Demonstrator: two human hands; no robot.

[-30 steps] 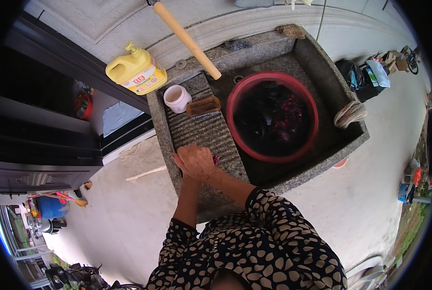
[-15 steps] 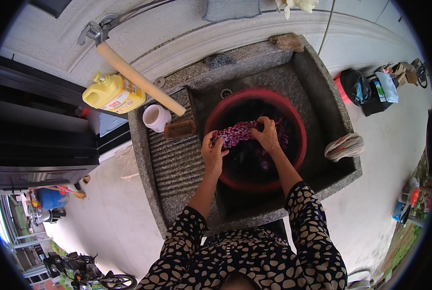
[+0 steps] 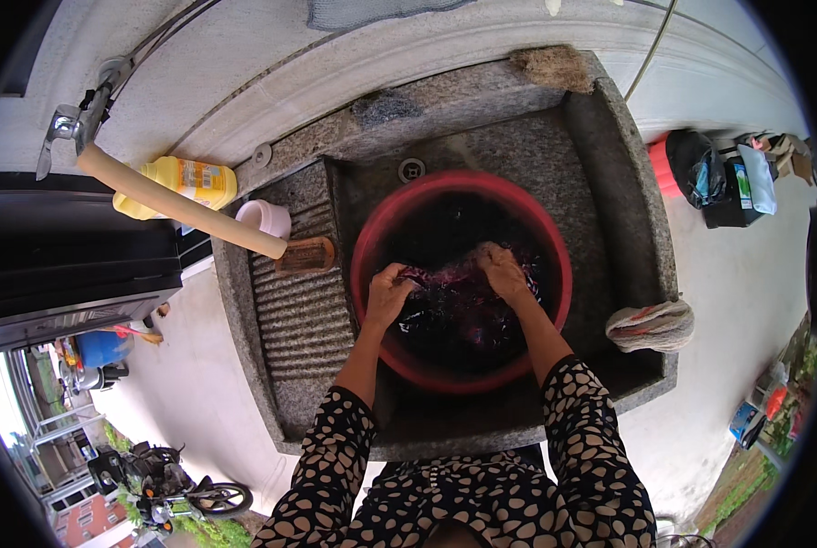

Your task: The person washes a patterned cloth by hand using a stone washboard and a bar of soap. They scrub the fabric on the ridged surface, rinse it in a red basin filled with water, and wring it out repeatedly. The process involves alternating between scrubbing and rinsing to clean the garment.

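Dark purple-patterned cloth (image 3: 459, 306) lies inside the red basin (image 3: 381, 228), which sits in the stone sink (image 3: 610, 183). Left hand (image 3: 388, 294) is closed on the cloth at its 9 o'clock edge; right hand (image 3: 503, 272) is closed on it at 1 o'clock. Ribbed washboard (image 3: 294, 320) lies at 9 o'clock of the basin, with a scrub brush (image 3: 306, 257) on it.

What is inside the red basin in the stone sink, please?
Inside the red basin lies dark purple patterned cloth in dark water. The left hand and right hand grip the cloth. The basin's bottom and anything below the cloth are hidden.
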